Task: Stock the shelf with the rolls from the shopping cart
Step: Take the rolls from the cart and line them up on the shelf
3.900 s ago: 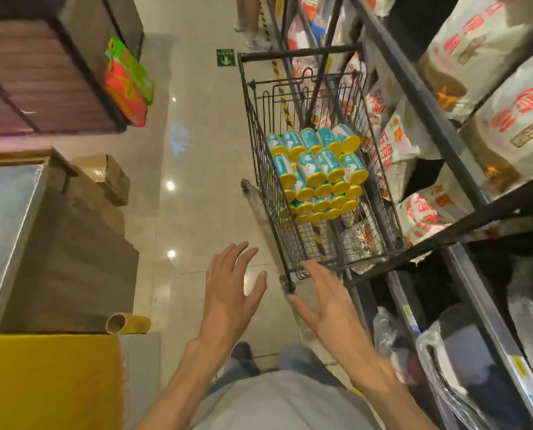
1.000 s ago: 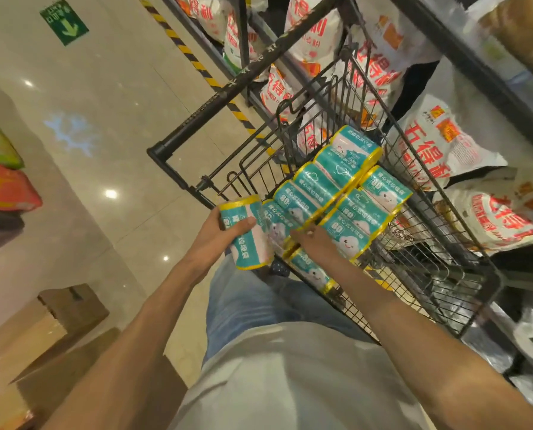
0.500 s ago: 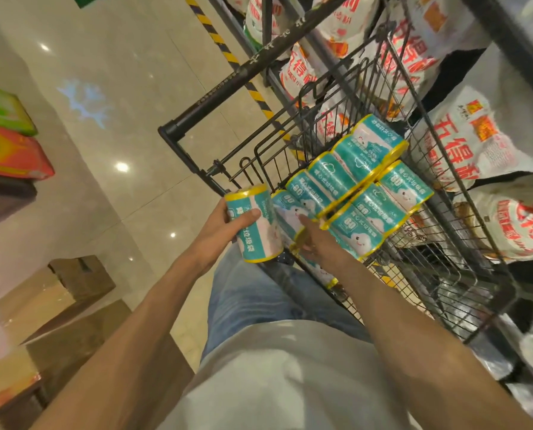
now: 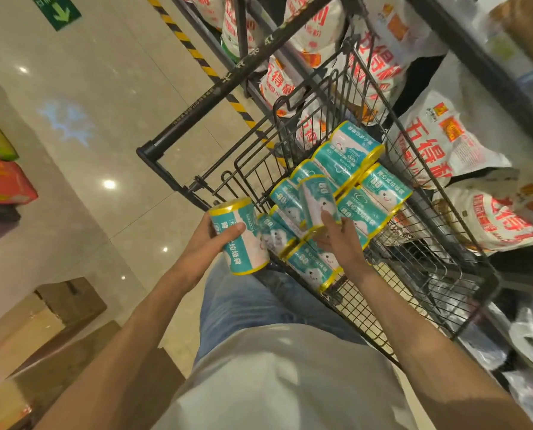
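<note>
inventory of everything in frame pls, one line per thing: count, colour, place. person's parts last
roll in left hand: one, teal and white with yellow ends, held outside the cart's near left corner
roll in right hand: one, same colours, lifted above the pile
rolls in cart: about nine visible, same colours, stacked in the basket
shopping cart: one, black wire, centre right
shelf: dark metal, right, beside cart
sacks: several, white with red print, on shelf
cardboard boxes: two or more, brown, lower left floor
floor sign: one, green, top left
left hand: grips its roll
right hand: fingers round its roll
</note>
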